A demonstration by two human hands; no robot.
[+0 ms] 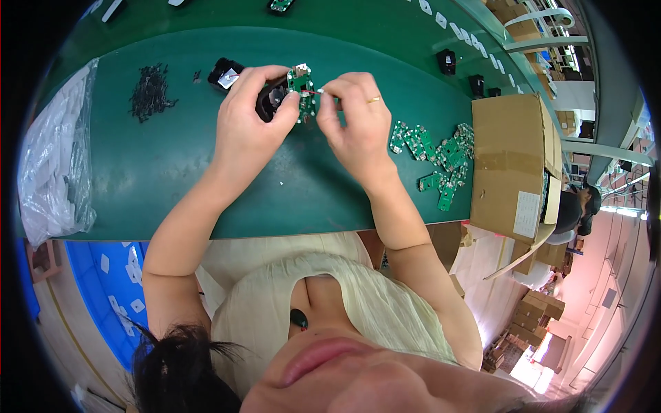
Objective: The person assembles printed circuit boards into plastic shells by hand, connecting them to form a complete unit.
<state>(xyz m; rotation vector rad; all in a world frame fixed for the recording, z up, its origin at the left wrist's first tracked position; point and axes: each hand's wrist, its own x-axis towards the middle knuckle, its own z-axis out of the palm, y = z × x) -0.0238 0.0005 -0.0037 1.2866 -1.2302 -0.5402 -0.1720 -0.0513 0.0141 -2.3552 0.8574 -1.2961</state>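
Note:
Over the green work table, my left hand (251, 113) holds a black plastic housing (267, 104) together with a green circuit board (297, 82). The thumb presses at the board's lower left edge. From the board a thin red wire (312, 92) runs to my right hand (359, 120), whose thumb and forefinger pinch its end. A tiny pale tip shows at those fingers; its kind is too small to make out. Part of the housing is hidden behind my left fingers and the board. Beyond my left hand lies another black housing (224, 74) with a silvery piece inside.
Loose circuit boards (446, 155) lie right of my hands, beside a cardboard box (506, 158). Small black parts (153, 93) are heaped left, near a clear plastic bag (58, 158). White pieces (456, 31) and black housings (446, 62) line the far strip. A blue bin (100, 289) stands below.

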